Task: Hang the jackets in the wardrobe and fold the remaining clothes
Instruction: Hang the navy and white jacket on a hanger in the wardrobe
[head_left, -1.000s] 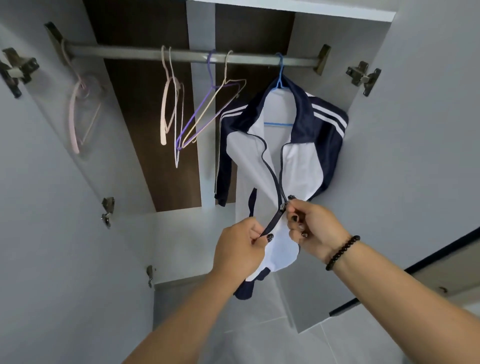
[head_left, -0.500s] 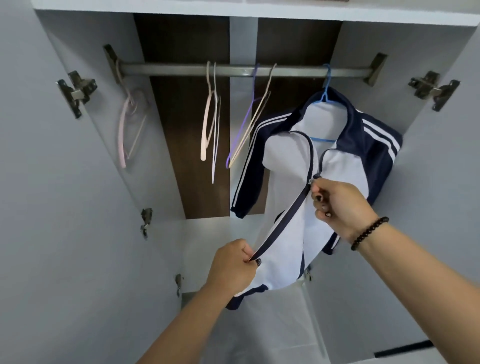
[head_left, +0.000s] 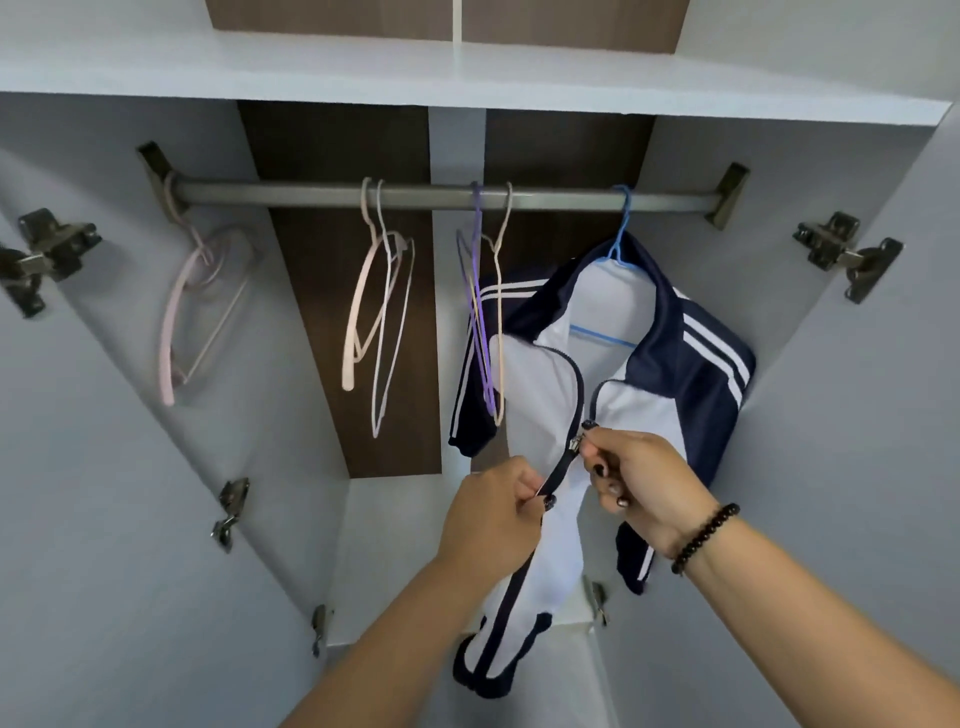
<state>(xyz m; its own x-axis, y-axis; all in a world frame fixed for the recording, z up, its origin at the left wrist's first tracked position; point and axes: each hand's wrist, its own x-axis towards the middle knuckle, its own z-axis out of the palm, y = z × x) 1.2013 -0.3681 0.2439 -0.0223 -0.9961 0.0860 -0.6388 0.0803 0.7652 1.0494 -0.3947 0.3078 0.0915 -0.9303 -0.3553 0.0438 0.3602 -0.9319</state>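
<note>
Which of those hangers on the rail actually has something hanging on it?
Only the blue hanger, farthest right on the rail, carries the navy-and-white jacket. The others hang bare.

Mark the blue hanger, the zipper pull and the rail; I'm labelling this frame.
blue hanger (head_left: 621, 218): head view, its hook neck.
zipper pull (head_left: 575, 445): head view, metal slider.
rail (head_left: 311, 193): head view, bare stretch.

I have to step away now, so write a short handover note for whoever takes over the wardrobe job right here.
Left hand pinches the zipper strip low down. Right hand pinches the zipper pull.
The navy and white jacket hangs on the blue hanger at the right end of the rail, zipped partway.
Done: this jacket is hung.
Left: finish zipping; other clothes are out of view. Spare hangers hang on the rail.
</note>
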